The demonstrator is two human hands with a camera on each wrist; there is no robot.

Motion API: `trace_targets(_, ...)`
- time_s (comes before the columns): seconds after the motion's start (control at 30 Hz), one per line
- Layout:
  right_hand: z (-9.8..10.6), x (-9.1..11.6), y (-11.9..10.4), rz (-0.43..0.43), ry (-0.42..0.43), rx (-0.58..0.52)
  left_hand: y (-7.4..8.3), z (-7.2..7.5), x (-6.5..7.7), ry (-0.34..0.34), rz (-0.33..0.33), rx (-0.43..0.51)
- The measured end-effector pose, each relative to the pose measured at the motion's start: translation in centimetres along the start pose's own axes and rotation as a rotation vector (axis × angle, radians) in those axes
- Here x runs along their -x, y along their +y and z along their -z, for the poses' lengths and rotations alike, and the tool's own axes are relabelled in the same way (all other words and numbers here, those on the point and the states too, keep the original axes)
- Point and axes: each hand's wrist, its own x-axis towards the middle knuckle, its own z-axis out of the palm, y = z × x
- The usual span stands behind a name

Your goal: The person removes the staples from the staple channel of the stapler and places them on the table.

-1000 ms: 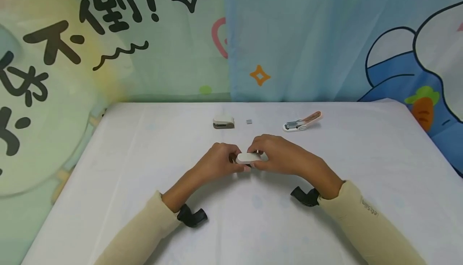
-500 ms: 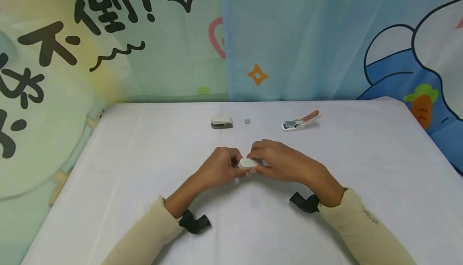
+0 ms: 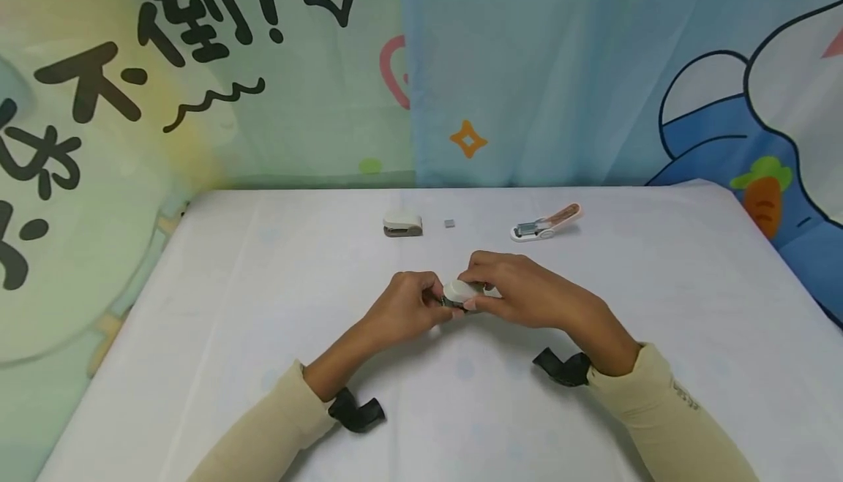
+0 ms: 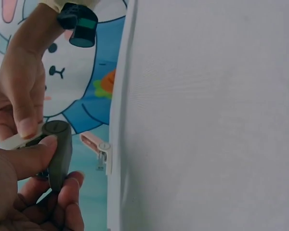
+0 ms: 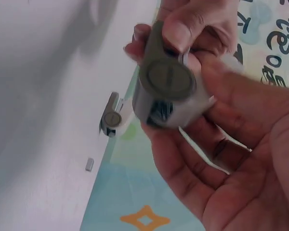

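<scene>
A small stapler (image 3: 461, 291) with a white top and a grey-green base is held between both hands above the table. My left hand (image 3: 410, 305) pinches the base end, its thumb pressed on the grey side in the left wrist view, where the stapler (image 4: 61, 154) stands with its white arm angled away from the base. On the white arm, my right hand (image 3: 523, 290) keeps its thumb and fingers. In the right wrist view the stapler (image 5: 169, 79) shows a round grey pivot disc and a dark opening at its end.
Farther back on the white table (image 3: 276, 306) stand a second white-and-grey stapler (image 3: 402, 224), a short strip of staples (image 3: 449, 224) and a pink-and-white stapler (image 3: 546, 223) spread apart. A printed curtain (image 3: 527, 65) hangs behind the table's rear edge.
Both hands have shifted slightly right and nearer the body with the stapler. Its white top, lying level before, is now tilted, and the dark part beneath shows more.
</scene>
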Motion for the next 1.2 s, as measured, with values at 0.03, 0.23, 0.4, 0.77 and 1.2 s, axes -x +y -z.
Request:
trace_targets(0.03,0.1,0.0,0.0,-0.008,0.002,-0.028,0.0,0.1,0.0,-0.001,0.005,-0.001)
trace_targets(0.23,0.4,0.2,0.4,-0.023,0.055,-0.128,-0.2,0.3,0.0,0.015,0.005,0.004)
trace_targets(0.4,0.6,0.2,1.1,-0.059,0.038,-0.218,-0.4,0.4,0.0,0.018,-0.013,-0.01)
trace_targets(0.77,2.4,1.6,3.3,-0.176,0.042,-0.256,-0.1,0.9,-0.1,0.09,-0.029,-0.015)
trace_targets(1.2,2.8,1.6,3.2,-0.195,0.085,-0.207,-0.7,1.3,-0.5,0.045,0.047,0.188)
